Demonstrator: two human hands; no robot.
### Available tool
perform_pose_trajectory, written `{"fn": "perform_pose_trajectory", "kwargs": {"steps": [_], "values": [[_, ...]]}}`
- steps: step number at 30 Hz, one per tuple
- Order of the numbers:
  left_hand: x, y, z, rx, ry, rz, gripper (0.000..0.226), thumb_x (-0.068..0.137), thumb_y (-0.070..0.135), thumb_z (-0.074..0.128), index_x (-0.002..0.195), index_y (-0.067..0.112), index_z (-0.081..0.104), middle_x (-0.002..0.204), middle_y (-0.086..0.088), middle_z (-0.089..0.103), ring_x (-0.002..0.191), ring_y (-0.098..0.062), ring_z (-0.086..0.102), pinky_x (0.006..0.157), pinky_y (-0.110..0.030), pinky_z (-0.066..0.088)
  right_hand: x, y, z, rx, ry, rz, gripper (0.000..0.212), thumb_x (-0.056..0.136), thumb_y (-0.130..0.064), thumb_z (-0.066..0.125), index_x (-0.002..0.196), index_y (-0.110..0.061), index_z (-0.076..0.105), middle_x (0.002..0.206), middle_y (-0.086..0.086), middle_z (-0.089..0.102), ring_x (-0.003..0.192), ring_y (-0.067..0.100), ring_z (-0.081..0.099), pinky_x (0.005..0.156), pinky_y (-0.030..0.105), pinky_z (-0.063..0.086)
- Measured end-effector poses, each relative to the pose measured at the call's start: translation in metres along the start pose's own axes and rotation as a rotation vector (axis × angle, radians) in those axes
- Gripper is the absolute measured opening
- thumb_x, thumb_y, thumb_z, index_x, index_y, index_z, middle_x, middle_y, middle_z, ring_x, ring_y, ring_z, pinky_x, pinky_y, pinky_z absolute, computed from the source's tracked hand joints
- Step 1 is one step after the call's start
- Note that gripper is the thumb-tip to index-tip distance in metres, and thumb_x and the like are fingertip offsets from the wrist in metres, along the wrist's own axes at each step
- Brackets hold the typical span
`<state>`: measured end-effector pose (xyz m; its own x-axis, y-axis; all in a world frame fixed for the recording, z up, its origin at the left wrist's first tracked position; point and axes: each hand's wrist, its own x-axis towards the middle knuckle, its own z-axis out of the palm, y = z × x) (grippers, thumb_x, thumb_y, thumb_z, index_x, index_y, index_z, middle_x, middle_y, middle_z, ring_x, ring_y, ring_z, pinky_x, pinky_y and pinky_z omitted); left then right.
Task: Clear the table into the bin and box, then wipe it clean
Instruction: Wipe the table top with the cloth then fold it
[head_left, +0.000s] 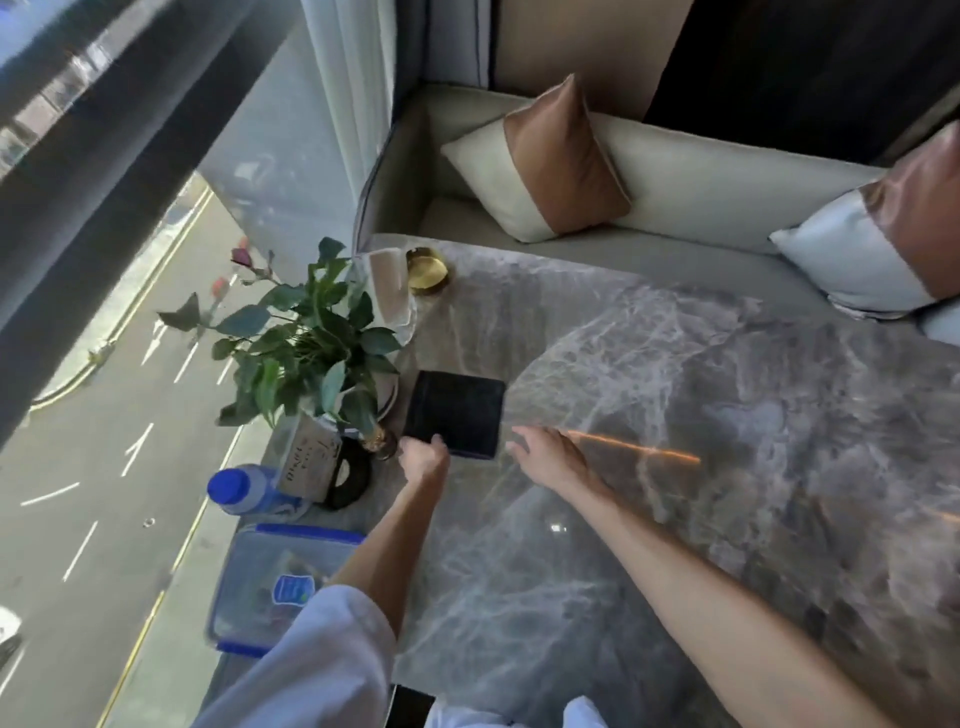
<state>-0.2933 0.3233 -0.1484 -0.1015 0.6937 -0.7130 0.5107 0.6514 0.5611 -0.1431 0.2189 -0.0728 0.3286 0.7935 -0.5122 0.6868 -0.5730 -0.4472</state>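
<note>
Here, left to right: clear box (270, 587) with blue rim at the window edge; left hand (423, 460) pinching the near edge of the black square cloth (457, 410), flat on the marble table (675, 415); right hand (545, 457) just beside it, fingers loosely spread, holding nothing.

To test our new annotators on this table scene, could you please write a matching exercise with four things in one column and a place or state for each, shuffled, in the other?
Column one:
1 black square
2 gold dish
3 bottle
4 right hand

Column two:
A at the far corner of the table
B open, just right of the black square
C gripped at its near edge by the left hand
D has a blue cap

Pairs: 1-C, 2-A, 3-D, 4-B
</note>
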Motion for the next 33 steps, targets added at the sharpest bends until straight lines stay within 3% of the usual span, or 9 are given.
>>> {"fn": "perform_pose_trajectory", "kwargs": {"steps": [3, 7, 10, 15, 18, 22, 26, 30, 33], "values": [[0.061, -0.026, 0.016, -0.162, -0.022, -0.162, 0.071, 0.072, 0.041, 0.059, 0.130, 0.005, 0.041, 0.128, -0.023, 0.055, 0.113, -0.041, 0.059, 0.096, -0.052, 0.051, 0.036, -0.028, 0.017, -0.022, -0.096, -0.014, 0.048, 0.097, -0.030, 0.047, 0.143, -0.017, 0.043, 0.150, 0.006, 0.043, 0.136, 0.025, 0.042, 0.110, 0.036, 0.037], [0.025, 0.012, -0.003, -0.278, -0.073, -0.237, 0.069, 0.084, 0.037, 0.058, 0.137, 0.000, 0.035, 0.134, -0.020, 0.053, 0.119, -0.038, 0.056, 0.099, -0.048, 0.050, 0.064, -0.038, 0.036, -0.027, -0.251, 0.046, 0.056, 0.099, -0.025, 0.046, 0.151, -0.019, 0.026, 0.160, 0.003, 0.020, 0.146, 0.022, 0.025, 0.118, 0.033, 0.025], [0.021, 0.023, -0.001, -0.330, 0.033, -0.305, 0.082, 0.085, 0.035, 0.066, 0.142, -0.003, 0.022, 0.136, -0.025, 0.048, 0.124, -0.040, 0.051, 0.102, -0.047, 0.047, 0.068, -0.032, 0.046, 0.005, -0.280, 0.093, 0.054, 0.099, -0.021, 0.044, 0.151, -0.019, 0.027, 0.161, 0.001, 0.017, 0.146, 0.022, 0.023, 0.117, 0.032, 0.023], [0.017, 0.031, 0.011, -0.273, 0.049, -0.241, 0.050, 0.090, 0.023, 0.060, 0.129, -0.005, 0.049, 0.129, -0.026, 0.058, 0.119, -0.039, 0.056, 0.099, -0.041, 0.046, 0.058, -0.027, 0.043, 0.186, -0.283, 0.171, 0.049, 0.100, -0.025, 0.042, 0.149, -0.023, 0.032, 0.157, -0.001, 0.028, 0.143, 0.020, 0.030, 0.112, 0.027, 0.027], [0.003, 0.032, 0.007, -0.102, 0.069, 0.032, 0.040, 0.089, 0.014, 0.053, 0.124, -0.005, 0.051, 0.124, -0.029, 0.056, 0.117, -0.041, 0.053, 0.098, -0.039, 0.041, 0.044, -0.025, 0.031, 0.509, -0.110, 0.272, 0.044, 0.100, -0.025, 0.044, 0.144, -0.015, 0.042, 0.147, 0.006, 0.046, 0.133, 0.018, 0.045, 0.103, 0.021, 0.033], [-0.017, 0.042, 0.005, 0.045, 0.043, 0.387, 0.026, 0.086, 0.010, 0.051, 0.108, -0.002, 0.053, 0.110, -0.024, 0.049, 0.099, -0.037, 0.050, 0.092, -0.036, 0.039, 0.027, -0.011, 0.010, 1.200, -0.057, 0.436, 0.051, 0.101, -0.034, 0.040, 0.146, -0.012, 0.035, 0.154, 0.007, 0.034, 0.142, 0.021, 0.032, 0.113, 0.039, 0.032], [-0.057, 0.060, 0.018, 0.094, -0.068, 0.754, 0.014, 0.083, 0.010, 0.053, 0.095, 0.005, 0.053, 0.094, -0.008, 0.042, 0.082, -0.027, 0.048, 0.078, -0.034, 0.043, 0.015, 0.006, -0.013, 1.439, -0.049, 0.480, 0.065, 0.093, -0.059, 0.038, 0.142, -0.017, 0.042, 0.146, 0.006, 0.044, 0.134, 0.022, 0.042, 0.103, 0.039, 0.040], [-0.113, 0.058, 0.036, 0.268, -0.223, 1.082, 0.013, 0.083, 0.018, 0.055, 0.091, 0.007, 0.052, 0.090, -0.008, 0.042, 0.079, -0.021, 0.044, 0.068, -0.029, 0.036, -0.012, 0.023, -0.020, 1.743, -0.159, 0.443, 0.072, 0.079, -0.079, 0.040, 0.108, -0.018, 0.066, 0.090, 0.005, 0.070, 0.079, 0.020, 0.063, 0.071, 0.032, 0.050], [-0.150, 0.038, 0.064, 0.511, -0.255, 1.317, 0.016, 0.081, 0.025, 0.054, 0.092, 0.013, 0.057, 0.086, -0.010, 0.049, 0.077, -0.029, 0.051, 0.062, -0.037, 0.041, -0.040, 0.043, -0.021, 1.953, -0.063, 0.341, 0.065, 0.075, -0.071, 0.057, 0.108, -0.015, 0.071, 0.103, 0.008, 0.073, 0.095, 0.025, 0.070, 0.082, 0.037, 0.058]]}}
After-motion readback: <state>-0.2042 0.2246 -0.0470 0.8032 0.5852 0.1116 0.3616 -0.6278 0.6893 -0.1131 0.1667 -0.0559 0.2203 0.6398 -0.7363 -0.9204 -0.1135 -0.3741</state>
